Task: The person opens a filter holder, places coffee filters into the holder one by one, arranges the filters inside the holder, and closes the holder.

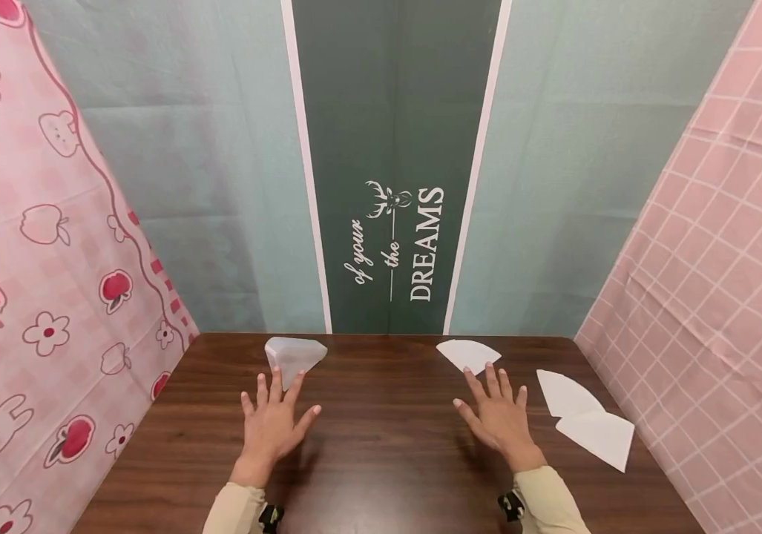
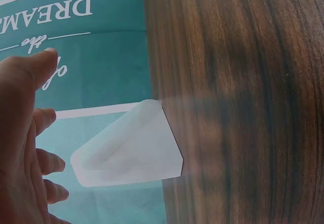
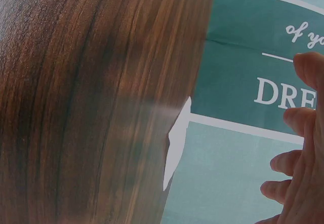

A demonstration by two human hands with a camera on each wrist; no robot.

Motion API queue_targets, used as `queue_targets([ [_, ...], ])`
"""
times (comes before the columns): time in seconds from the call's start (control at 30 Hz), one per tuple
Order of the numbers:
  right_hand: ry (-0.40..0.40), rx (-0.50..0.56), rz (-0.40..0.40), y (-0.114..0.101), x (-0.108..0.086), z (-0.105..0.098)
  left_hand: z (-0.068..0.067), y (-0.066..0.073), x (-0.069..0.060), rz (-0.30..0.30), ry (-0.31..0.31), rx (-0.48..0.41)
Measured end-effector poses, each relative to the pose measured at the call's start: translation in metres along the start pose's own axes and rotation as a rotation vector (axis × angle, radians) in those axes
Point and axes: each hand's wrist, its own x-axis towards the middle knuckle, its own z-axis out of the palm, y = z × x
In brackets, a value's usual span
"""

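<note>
My left hand has its fingers spread and holds nothing; in the head view its fingertips overlap the near part of a whitish, translucent folded piece at the table's back left. The left wrist view shows that piece apart from the fingers of the hand. My right hand, also spread and holding nothing, has its fingertips at the near tip of a white fan-shaped piece. In the right wrist view the white piece lies at the table edge, apart from the hand.
Two more white fan-shaped pieces overlap at the right side of the brown wooden table. A green cloth hangs behind the table, with pink patterned cloths at left and right.
</note>
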Motion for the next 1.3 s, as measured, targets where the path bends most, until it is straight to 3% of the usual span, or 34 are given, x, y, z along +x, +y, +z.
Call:
queue_targets([
  [0.33, 0.034, -0.003, -0.017, -0.001, 0.001, 0.001, 0.000, -0.004, 0.002, 0.009, 0.016, 0.012],
  [0.57, 0.100, -0.020, -0.056, -0.002, 0.000, -0.002, -0.001, -0.005, 0.002, 0.079, 0.131, 0.057],
  [0.9, 0.105, -0.017, -0.065, -0.003, 0.001, -0.005, -0.001, -0.005, 0.005, 0.086, 0.141, 0.086],
  [1.0, 0.100, -0.008, -0.054, -0.004, 0.001, -0.006, -0.003, -0.003, 0.005, 0.072, 0.137, 0.070],
  [1.3, 0.049, 0.069, 0.003, -0.017, -0.011, -0.004, -0.005, 0.001, -0.005, -0.061, 0.149, -0.101],
])
